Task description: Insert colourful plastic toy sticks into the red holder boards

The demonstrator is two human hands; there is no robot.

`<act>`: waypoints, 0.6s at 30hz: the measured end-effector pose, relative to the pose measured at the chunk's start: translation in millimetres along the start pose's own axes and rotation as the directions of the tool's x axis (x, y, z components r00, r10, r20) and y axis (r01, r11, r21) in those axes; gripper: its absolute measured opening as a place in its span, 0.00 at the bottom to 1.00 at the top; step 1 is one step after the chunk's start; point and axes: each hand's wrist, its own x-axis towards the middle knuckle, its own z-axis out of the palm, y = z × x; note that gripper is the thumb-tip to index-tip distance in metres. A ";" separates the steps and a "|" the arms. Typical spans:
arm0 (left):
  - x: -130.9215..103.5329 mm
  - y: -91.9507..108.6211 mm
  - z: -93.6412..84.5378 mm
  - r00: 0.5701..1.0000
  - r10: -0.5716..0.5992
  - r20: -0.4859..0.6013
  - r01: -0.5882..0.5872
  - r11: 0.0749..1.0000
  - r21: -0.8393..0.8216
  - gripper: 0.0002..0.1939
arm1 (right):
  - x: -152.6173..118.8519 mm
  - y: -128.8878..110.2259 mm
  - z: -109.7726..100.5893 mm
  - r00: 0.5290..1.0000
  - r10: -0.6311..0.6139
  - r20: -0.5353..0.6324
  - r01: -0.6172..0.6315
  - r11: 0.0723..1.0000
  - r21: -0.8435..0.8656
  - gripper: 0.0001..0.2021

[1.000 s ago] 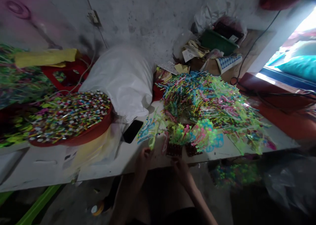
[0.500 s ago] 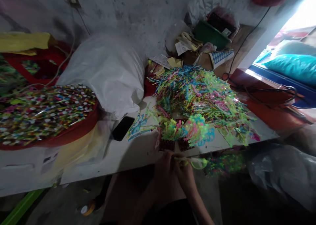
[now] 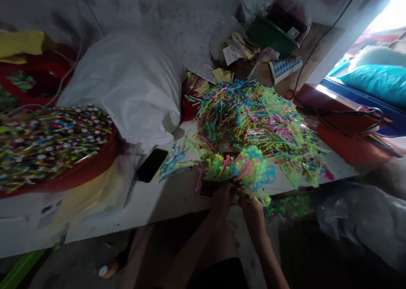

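Observation:
Both of my hands are at the table's front edge, close together below the bunched colourful plastic pieces (image 3: pixel 222 167). My left hand (image 3: pixel 223 197) is dark and blurred, and its fingers are too dim to make out. Beside it, my right hand (image 3: pixel 252 208) has its fingers closed on a yellow-green plastic piece (image 3: pixel 264 199) that sticks out to the right. Behind them lies a big heap of thin multicoloured plastic strips (image 3: pixel 253 115). Several blue strips (image 3: pixel 177 158) lie to the left of the bunch.
A black phone (image 3: pixel 152 165) lies left of the blue strips. A large white sack (image 3: pixel 127 86) stands behind it, and a red basin (image 3: pixel 95 168) of small coloured pieces is at the left. Clear plastic bags (image 3: pixel 361 225) hang at the right below the table edge.
My hands have moved up and slightly right, nearer the bunch, with the yellow-green piece. The view has shifted slightly, moving the sack and basin left in the picture.

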 end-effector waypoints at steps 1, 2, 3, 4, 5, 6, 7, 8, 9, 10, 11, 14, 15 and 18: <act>1.7 -0.1 2.3 1.000 -0.004 -0.005 0.005 1.000 0.014 0.07 | 0.1 0.3 0.6 0.999 -0.018 0.027 0.019 0.999 -0.033 0.21; 3.2 -0.4 4.6 1.000 -0.015 -0.007 0.015 0.999 0.029 0.06 | 0.2 0.8 1.3 0.997 -0.028 0.065 0.032 0.998 -0.058 0.21; 4.4 -1.1 6.9 1.000 -0.026 -0.003 0.026 0.998 0.049 0.06 | 0.3 1.5 2.2 0.995 -0.026 0.098 0.034 0.996 -0.079 0.22; 5.3 -2.1 9.1 0.999 -0.040 0.002 0.039 0.996 0.076 0.05 | 0.3 2.3 3.4 0.994 -0.010 0.111 0.021 0.995 -0.096 0.22; 5.8 -3.4 11.1 0.999 -0.053 0.008 0.052 0.993 0.105 0.06 | 0.4 3.3 4.8 0.994 0.010 0.109 0.002 0.993 -0.116 0.22; 6.0 -4.8 12.8 0.998 -0.067 0.014 0.064 0.989 0.134 0.06 | 0.4 4.4 6.4 0.995 0.030 0.099 -0.016 0.990 -0.141 0.23; 5.8 -6.2 14.1 0.997 -0.080 0.017 0.076 0.984 0.159 0.06 | 0.5 5.6 8.0 0.995 0.044 0.086 -0.029 0.986 -0.167 0.23; 5.5 -7.3 15.0 0.996 -0.089 0.020 0.084 0.981 0.174 0.06 | 0.8 6.6 9.4 0.996 0.050 0.078 -0.034 0.981 -0.190 0.24; 5.2 -8.0 15.5 0.995 -0.092 0.025 0.086 0.980 0.178 0.06 | 1.2 7.3 10.5 0.996 0.048 0.073 -0.032 0.978 -0.207 0.25; 5.1 -8.4 15.7 0.995 -0.092 0.028 0.086 0.981 0.176 0.06 | 1.8 7.6 11.1 0.997 0.044 0.070 -0.028 0.975 -0.218 0.25; 5.3 -8.3 15.6 0.995 -0.092 0.030 0.085 0.981 0.173 0.06 | 2.7 7.4 11.3 0.996 0.047 0.071 -0.030 0.974 -0.226 0.26; 8.6 -6.6 14.2 0.992 -0.123 0.041 0.114 0.979 0.167 0.07 | 6.1 4.3 9.7 0.994 0.075 0.083 -0.055 0.975 -0.217 0.25; 10.3 -5.9 13.7 0.988 -0.142 0.055 0.131 0.977 0.169 0.07 | 7.1 2.9 9.0 0.993 0.081 0.083 -0.063 0.976 -0.207 0.24; 14.9 -4.4 12.0 0.978 -0.180 0.108 0.160 0.972 0.173 0.09 | 7.9 -0.1 8.0 0.993 0.087 0.086 -0.071 0.982 -0.178 0.23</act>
